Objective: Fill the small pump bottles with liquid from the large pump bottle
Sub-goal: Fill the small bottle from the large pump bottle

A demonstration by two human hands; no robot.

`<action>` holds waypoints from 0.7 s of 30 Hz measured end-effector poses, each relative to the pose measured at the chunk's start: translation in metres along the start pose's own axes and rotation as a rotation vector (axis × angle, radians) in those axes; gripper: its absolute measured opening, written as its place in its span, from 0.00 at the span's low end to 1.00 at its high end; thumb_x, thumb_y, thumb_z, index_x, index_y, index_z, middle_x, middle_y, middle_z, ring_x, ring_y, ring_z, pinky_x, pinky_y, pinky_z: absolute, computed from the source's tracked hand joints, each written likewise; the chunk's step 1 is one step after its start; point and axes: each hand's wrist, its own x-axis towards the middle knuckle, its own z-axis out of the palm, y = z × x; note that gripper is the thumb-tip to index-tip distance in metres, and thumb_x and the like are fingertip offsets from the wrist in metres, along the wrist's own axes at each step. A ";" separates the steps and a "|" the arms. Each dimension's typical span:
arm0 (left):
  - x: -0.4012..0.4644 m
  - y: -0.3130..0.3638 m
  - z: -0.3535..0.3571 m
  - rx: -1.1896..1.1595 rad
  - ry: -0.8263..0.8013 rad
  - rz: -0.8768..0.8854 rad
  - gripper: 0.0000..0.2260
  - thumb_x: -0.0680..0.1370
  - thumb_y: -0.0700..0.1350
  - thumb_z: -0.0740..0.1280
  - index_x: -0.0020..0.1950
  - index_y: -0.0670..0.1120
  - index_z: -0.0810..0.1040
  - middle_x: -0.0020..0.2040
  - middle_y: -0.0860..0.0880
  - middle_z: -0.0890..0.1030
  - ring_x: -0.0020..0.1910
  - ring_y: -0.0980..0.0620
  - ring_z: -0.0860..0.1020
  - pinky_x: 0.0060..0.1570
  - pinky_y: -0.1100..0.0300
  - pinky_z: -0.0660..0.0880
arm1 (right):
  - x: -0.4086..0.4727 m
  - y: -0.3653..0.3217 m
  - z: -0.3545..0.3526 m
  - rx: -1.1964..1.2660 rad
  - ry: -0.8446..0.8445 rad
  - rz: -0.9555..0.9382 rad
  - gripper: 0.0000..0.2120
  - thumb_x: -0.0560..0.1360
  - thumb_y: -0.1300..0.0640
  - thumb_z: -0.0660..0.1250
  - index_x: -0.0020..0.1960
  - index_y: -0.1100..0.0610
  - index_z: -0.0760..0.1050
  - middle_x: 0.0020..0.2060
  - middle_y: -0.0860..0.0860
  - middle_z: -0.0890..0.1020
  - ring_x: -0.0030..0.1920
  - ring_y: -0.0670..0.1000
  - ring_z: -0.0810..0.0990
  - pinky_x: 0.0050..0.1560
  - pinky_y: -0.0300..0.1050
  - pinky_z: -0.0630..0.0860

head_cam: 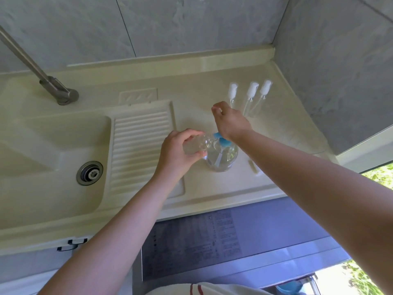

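The large clear pump bottle (221, 160) with a blue pump head (223, 142) stands on the cream counter (212, 188). My left hand (177, 152) grips a small clear bottle (197, 144), tilted with its mouth at the blue nozzle. My right hand (231, 122) is above the pump, its wrist resting on the blue head, fingers curled with nothing visible in them. Three small pump bottles with white tops (252, 91) stand in a row at the back right. A small pale pump part (253, 166) lies on the counter right of the large bottle.
A sink basin (53, 135) with a metal drain (89, 173) is at the left, with a faucet (57, 90) behind it. A ribbed washboard slope (140, 141) lies between the basin and the bottles. Tiled walls close the back and right. A bluish appliance top (212, 241) sits below the counter edge.
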 end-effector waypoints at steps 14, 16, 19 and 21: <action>0.000 -0.001 0.000 -0.017 -0.004 -0.011 0.21 0.66 0.44 0.80 0.55 0.60 0.80 0.50 0.51 0.76 0.49 0.66 0.73 0.49 0.80 0.64 | 0.007 -0.006 -0.002 0.062 -0.034 -0.020 0.23 0.83 0.40 0.49 0.73 0.49 0.65 0.64 0.55 0.78 0.66 0.60 0.73 0.68 0.57 0.67; 0.001 0.000 0.000 -0.008 -0.001 -0.006 0.21 0.66 0.44 0.79 0.55 0.61 0.80 0.49 0.52 0.76 0.48 0.66 0.73 0.48 0.80 0.64 | 0.005 -0.005 -0.001 -0.035 -0.001 -0.060 0.23 0.83 0.40 0.48 0.73 0.48 0.65 0.64 0.54 0.78 0.66 0.60 0.73 0.67 0.57 0.67; 0.000 0.001 0.000 0.001 -0.004 -0.006 0.22 0.66 0.44 0.79 0.53 0.62 0.79 0.49 0.52 0.76 0.48 0.66 0.73 0.48 0.80 0.64 | 0.004 0.001 0.003 -0.068 0.029 -0.034 0.22 0.83 0.42 0.47 0.73 0.47 0.66 0.65 0.54 0.77 0.66 0.60 0.73 0.67 0.57 0.67; -0.001 0.000 0.000 -0.006 -0.007 -0.009 0.21 0.66 0.44 0.79 0.54 0.61 0.79 0.49 0.53 0.76 0.48 0.64 0.74 0.48 0.80 0.63 | 0.007 0.003 0.002 0.026 -0.025 0.005 0.23 0.83 0.41 0.48 0.73 0.48 0.65 0.66 0.56 0.77 0.67 0.60 0.72 0.69 0.57 0.67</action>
